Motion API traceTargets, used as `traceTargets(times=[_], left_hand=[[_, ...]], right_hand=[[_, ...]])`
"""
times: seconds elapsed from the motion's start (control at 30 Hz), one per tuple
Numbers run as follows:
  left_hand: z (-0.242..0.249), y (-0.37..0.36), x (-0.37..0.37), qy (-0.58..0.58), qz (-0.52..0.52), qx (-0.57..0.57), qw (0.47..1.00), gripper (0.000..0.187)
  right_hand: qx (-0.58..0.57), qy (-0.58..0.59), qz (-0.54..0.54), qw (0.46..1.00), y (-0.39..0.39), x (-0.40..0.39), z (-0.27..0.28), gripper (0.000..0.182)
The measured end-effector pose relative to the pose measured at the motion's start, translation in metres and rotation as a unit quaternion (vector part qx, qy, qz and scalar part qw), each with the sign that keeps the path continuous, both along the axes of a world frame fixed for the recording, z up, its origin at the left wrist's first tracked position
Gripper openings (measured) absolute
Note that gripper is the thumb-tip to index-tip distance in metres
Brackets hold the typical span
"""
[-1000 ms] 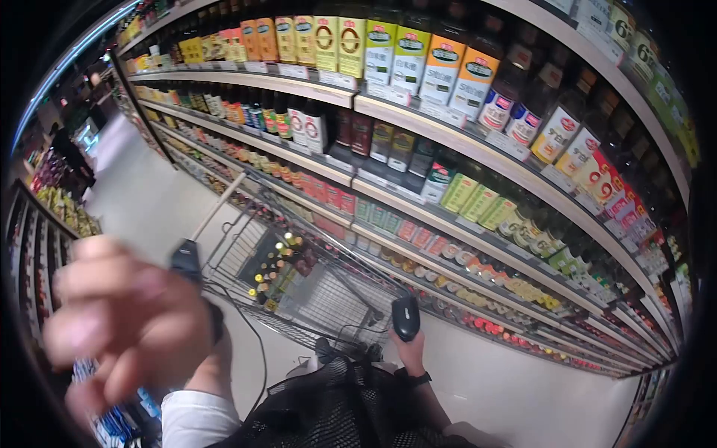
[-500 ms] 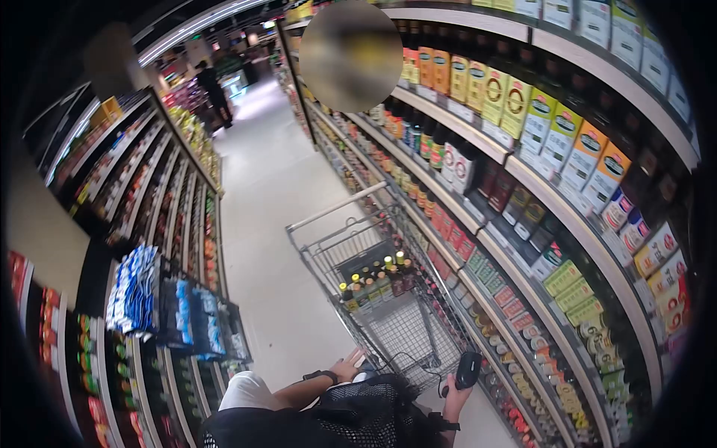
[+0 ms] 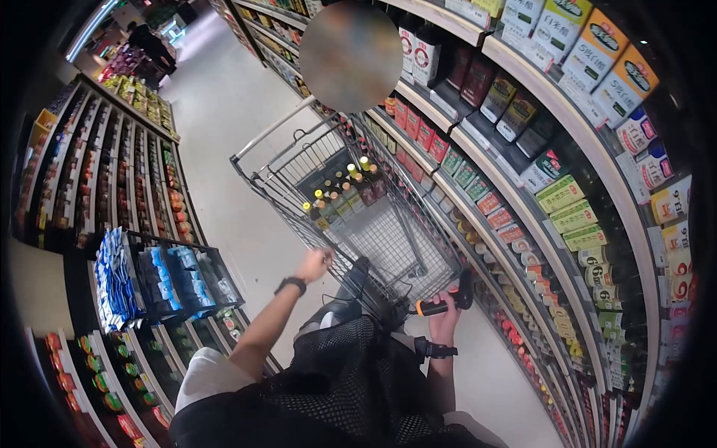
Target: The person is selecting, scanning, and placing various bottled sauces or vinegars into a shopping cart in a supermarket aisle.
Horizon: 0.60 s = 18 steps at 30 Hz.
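My right hand is wrapped round the handle of a black handheld scanner with orange trim, close to the near end of a metal shopping cart. My left hand has its fingers curled, right at the cart's left side; what they hold, if anything, is hidden. In the cart, several dark bottles with yellow and pale caps stand grouped toward its far end. A black band sits on each wrist. A dark cable runs near the cart's near end.
Shelves packed with boxes and bottles rise close on the right. On the left are low shelves of jars and a rack of blue packets. Pale aisle floor stretches ahead, where a person in dark clothes stands.
My left hand has moved forward and left along the cart, its fingers now curled. The scanner has tilted from upright to nearly level in my right hand. The view has turned right and downward.
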<state>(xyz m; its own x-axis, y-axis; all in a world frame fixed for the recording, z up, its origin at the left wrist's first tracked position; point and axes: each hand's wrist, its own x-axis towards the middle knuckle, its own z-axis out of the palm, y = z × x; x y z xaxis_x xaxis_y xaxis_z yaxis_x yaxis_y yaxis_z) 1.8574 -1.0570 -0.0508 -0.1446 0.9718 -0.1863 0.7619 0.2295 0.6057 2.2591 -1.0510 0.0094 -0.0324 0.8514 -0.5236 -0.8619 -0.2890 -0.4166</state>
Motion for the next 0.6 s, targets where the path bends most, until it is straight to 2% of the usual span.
traceTargets(times=[0.03, 0.07, 0.1, 0.13, 0.2, 0.27, 0.3, 0.37, 0.4, 0.43, 0.47, 0.53, 0.6], left_hand=[[-0.002, 0.022, -0.012, 0.029, 0.004, 0.002, 1.000, 0.020], [-0.008, 0.043, -0.024, 0.074, 0.033, -0.052, 0.995, 0.020], [-0.014, 0.062, -0.038, 0.065, 0.038, -0.083, 0.994, 0.024], [-0.053, 0.081, -0.065, 0.071, 0.028, -0.140, 0.987, 0.033], [-0.084, 0.111, -0.085, 0.102, 0.073, -0.138, 0.982, 0.036], [-0.131, 0.130, -0.111, 0.057, 0.083, -0.100, 0.990, 0.044], [-0.111, 0.143, -0.108, 0.037, 0.126, -0.177, 0.975, 0.049], [-0.170, 0.146, -0.127, 0.106, 0.030, -0.135, 0.985, 0.044], [-0.228, 0.146, -0.145, 0.102, 0.006, -0.127, 0.987, 0.054], [-0.244, 0.144, -0.145, 0.044, 0.059, -0.168, 0.983, 0.071], [-0.260, 0.144, -0.148, 0.087, 0.026, -0.203, 0.975, 0.084], [-0.258, 0.149, -0.149, 0.085, 0.008, -0.271, 0.959, 0.093], [-0.271, 0.149, -0.143, 0.147, 0.035, -0.254, 0.955, 0.099]], right_hand=[[-0.019, 0.014, -0.031, 0.999, 0.000, 0.004, -0.018, 0.021], [-0.023, 0.005, -0.039, 0.999, -0.003, 0.008, -0.025, 0.021], [-0.046, -0.019, -0.077, 0.996, -0.006, 0.010, -0.029, 0.020], [-0.067, -0.042, -0.116, 0.990, -0.007, 0.010, -0.032, 0.018], [-0.104, -0.082, -0.170, 0.976, -0.010, 0.006, -0.022, 0.021], [-0.105, -0.126, -0.194, 0.967, -0.020, 0.006, -0.024, 0.022], [-0.101, -0.139, -0.202, 0.964, -0.023, 0.003, -0.017, 0.022], [-0.096, -0.157, -0.229, 0.956, -0.036, -0.005, -0.010, 0.021], [-0.091, -0.173, -0.245, 0.950, -0.040, -0.013, -0.006, 0.021], [-0.097, -0.180, -0.246, 0.947, -0.044, -0.017, -0.005, 0.022], [-0.108, -0.188, -0.247, 0.945, -0.050, -0.022, -0.005, 0.023], [-0.162, -0.200, -0.264, 0.930, -0.050, -0.041, 0.003, 0.026], [-0.179, -0.209, -0.277, 0.921, -0.050, -0.057, 0.004, 0.027]])
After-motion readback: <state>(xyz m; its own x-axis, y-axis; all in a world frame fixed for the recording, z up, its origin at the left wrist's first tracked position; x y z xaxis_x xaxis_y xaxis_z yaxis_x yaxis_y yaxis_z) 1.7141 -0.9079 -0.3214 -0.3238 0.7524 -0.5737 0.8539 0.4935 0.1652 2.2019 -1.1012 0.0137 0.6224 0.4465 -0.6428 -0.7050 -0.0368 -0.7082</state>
